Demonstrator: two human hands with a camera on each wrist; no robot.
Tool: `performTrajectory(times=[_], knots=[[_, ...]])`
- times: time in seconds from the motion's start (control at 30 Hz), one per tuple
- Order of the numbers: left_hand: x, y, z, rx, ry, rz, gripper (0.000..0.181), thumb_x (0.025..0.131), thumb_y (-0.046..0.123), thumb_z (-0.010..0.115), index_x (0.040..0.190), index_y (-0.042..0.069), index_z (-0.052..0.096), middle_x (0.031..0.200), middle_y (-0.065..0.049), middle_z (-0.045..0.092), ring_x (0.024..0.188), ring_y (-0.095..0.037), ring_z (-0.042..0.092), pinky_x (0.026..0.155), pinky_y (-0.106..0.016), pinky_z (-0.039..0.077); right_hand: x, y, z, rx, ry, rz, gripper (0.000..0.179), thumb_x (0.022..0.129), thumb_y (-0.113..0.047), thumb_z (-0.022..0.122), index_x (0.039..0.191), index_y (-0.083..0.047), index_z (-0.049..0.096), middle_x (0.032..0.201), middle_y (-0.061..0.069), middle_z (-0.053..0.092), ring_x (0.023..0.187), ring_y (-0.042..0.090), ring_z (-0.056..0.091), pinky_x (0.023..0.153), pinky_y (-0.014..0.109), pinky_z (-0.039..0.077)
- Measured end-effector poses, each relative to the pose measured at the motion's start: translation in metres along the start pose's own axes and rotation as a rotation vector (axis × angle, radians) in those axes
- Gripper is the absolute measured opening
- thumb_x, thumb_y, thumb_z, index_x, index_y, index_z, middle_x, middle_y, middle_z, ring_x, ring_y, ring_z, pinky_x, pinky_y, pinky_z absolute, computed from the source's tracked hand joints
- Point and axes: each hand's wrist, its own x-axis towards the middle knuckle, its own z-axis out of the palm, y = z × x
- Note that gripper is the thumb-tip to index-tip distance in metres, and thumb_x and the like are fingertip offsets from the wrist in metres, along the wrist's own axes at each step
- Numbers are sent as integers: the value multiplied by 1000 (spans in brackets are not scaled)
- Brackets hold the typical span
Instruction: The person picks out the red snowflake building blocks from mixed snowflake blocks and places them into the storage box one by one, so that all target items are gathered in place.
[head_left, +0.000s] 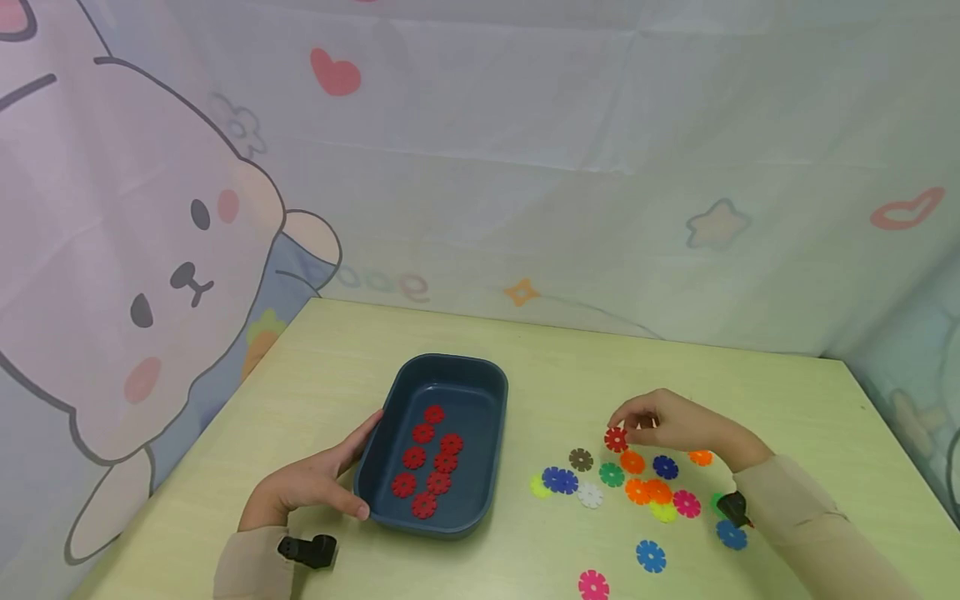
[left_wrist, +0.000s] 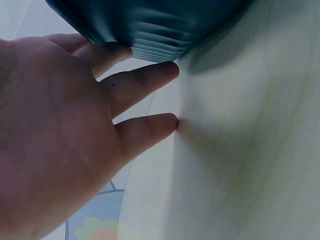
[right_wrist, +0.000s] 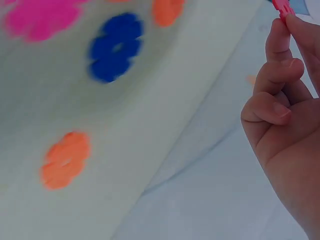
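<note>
My right hand [head_left: 675,421] pinches a red notched plastic disc [head_left: 616,439] between thumb and fingertips, above the loose discs. In the right wrist view the same red disc [right_wrist: 283,7] shows edge-on at the fingertips, the other fingers curled. My left hand [head_left: 318,479] rests against the left side of a dark blue rectangular tray [head_left: 495,467], thumb by its near corner. The left wrist view shows fairly straight fingers [left_wrist: 142,87] spread along the tray's outer wall [left_wrist: 150,25]. Several red discs [head_left: 423,505] lie inside the tray, some overlapping.
Right of the tray, loose discs lie on the pale table [head_left: 360,325]: orange [head_left: 632,462], dark blue [head_left: 665,467], green [head_left: 611,475], white [head_left: 590,495], brown [head_left: 581,459], pink [head_left: 593,585] and lighter blue [head_left: 651,556]. A printed curtain [head_left: 525,167] hangs behind.
</note>
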Motion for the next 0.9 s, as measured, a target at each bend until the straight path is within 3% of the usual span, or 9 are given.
performTrajectory(times=[0.2, 0.47, 0.73, 0.9], knots=[[1, -1, 0, -7, 3, -23, 124, 72, 13, 83, 155, 26, -8, 162, -10, -4, 146, -34, 0, 112, -41, 16, 34, -25, -3, -6, -15, -66, 17, 94, -11, 62, 108, -12, 70, 81, -2, 63, 64, 8, 46, 59, 22, 42], [1, 0, 1, -15, -2, -18, 124, 73, 15, 83, 155, 26, -9, 162, -11, -6, 146, -35, 0, 110, -58, 9, 79, -60, -3, 5, -42, -145, 17, 94, -13, 62, 108, -12, 71, 85, 0, 67, 64, 11, 48, 60, 24, 43], [1, 0, 2, -15, 1, -26, 125, 72, 16, 84, 155, 26, -8, 162, -12, -5, 146, -37, 1, 110, -59, 9, 121, -86, 9, 1, -98, -202, 22, 95, -11, 58, 114, -10, 69, 85, -3, 67, 63, 9, 48, 61, 25, 42], [-1, 0, 0, -9, 0, -18, 124, 73, 18, 84, 155, 26, -8, 161, -14, -5, 145, -41, 0, 109, -61, 9, 144, -94, 21, 22, -133, -203, 23, 94, -7, 59, 116, -7, 67, 86, 1, 70, 74, 12, 60, 72, 25, 47]])
